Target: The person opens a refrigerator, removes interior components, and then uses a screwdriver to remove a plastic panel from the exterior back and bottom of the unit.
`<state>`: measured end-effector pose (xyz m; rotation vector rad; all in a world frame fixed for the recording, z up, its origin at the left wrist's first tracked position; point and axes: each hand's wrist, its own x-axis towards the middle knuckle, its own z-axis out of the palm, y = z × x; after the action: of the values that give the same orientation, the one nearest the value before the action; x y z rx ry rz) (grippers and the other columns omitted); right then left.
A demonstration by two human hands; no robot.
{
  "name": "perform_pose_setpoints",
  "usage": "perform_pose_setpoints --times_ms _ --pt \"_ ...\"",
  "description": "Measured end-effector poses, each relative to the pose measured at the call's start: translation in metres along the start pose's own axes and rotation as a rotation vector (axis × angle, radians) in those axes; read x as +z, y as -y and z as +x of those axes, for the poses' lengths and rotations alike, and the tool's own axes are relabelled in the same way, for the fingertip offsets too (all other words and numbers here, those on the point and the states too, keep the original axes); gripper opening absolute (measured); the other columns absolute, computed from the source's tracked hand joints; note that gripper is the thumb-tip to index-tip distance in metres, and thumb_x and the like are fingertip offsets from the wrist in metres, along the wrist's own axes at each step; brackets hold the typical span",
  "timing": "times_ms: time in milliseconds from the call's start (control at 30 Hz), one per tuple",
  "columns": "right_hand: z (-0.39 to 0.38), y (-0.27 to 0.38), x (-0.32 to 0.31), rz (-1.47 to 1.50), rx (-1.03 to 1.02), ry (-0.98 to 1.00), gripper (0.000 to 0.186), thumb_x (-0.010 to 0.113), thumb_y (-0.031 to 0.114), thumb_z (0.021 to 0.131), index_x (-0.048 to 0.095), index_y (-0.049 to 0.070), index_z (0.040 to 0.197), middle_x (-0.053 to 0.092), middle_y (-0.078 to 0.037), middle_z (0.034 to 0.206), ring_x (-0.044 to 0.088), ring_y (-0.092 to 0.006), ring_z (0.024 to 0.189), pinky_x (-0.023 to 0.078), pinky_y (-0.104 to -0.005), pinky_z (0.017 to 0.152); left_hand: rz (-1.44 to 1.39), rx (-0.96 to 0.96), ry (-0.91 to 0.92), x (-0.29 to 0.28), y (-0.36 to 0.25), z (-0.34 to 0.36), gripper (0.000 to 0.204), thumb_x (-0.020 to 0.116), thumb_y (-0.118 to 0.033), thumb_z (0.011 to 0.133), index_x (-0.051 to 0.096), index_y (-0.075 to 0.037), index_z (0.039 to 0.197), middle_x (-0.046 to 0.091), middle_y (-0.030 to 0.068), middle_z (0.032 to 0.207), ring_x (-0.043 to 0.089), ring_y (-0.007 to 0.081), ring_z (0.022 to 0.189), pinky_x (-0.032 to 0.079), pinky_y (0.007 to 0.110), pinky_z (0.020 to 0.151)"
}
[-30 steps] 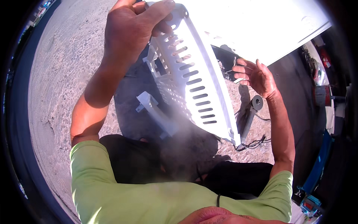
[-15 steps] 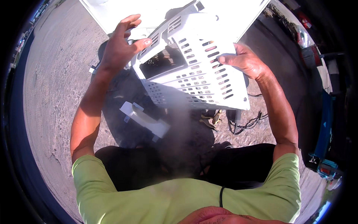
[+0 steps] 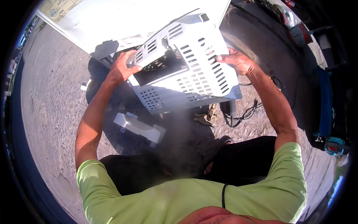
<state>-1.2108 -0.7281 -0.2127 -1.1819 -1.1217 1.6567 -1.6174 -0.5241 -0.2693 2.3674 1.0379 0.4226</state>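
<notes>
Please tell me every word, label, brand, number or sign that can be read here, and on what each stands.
Tan label on the white cabinet: print too small and blurred to read.
White slotted cover: no lettering I can make out.
Elsewhere: nothing readable; things near the rim are too blurred.

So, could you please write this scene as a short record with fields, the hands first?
Left hand: grips the left edge of the panel, thumb in front
Right hand: grips its right edge, thumb in front
Panel: white, perforated, held at a slant
Ground: rough; white piece below the panel in view, black cable to the right
Beyond the panel: large white box
Panel touching box: cannot tell
</notes>
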Motion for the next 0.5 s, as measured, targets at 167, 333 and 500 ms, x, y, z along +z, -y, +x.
perform_pose_setpoints --times_ms 167,333,500 --pt "-0.005 -0.007 -0.006 0.074 0.044 0.003 0.051 0.073 0.025 0.090 0.058 -0.002 0.130 0.068 -0.013 0.117 0.066 -0.0208 0.106 0.054 -0.0364 0.094 -0.037 0.128 0.029 -0.002 0.006 0.008 0.077 0.081 -0.031 0.078 0.047 -0.005 0.142 0.055 0.0169 0.134 0.051 0.0309 0.129 0.039 0.039 0.109" --pt "-0.002 -0.009 -0.006 0.044 0.039 -0.011 0.054 0.073 0.025 0.090 0.055 -0.003 0.133 0.067 -0.014 0.120 0.066 -0.0216 0.107 0.053 -0.0360 0.096 -0.288 -0.005 0.127 -0.015 0.000 0.009 0.081 0.084 -0.024 0.071 0.050 0.001 0.139 0.058 0.0189 0.131 0.054 0.0276 0.125 0.040 0.037 0.107" --pt "-0.003 -0.019 -0.019 0.007 0.014 -0.061 0.058 0.071 0.031 0.092 0.054 -0.004 0.134 0.065 -0.015 0.124 0.062 -0.0221 0.114 0.050 -0.0372 0.100 0.052 0.091 -0.103 -0.038 -0.032 0.003 0.076 0.087 -0.025 0.069 0.056 -0.002 0.133 0.060 0.0200 0.125 0.058 0.0310 0.117 0.046 0.039 0.100"
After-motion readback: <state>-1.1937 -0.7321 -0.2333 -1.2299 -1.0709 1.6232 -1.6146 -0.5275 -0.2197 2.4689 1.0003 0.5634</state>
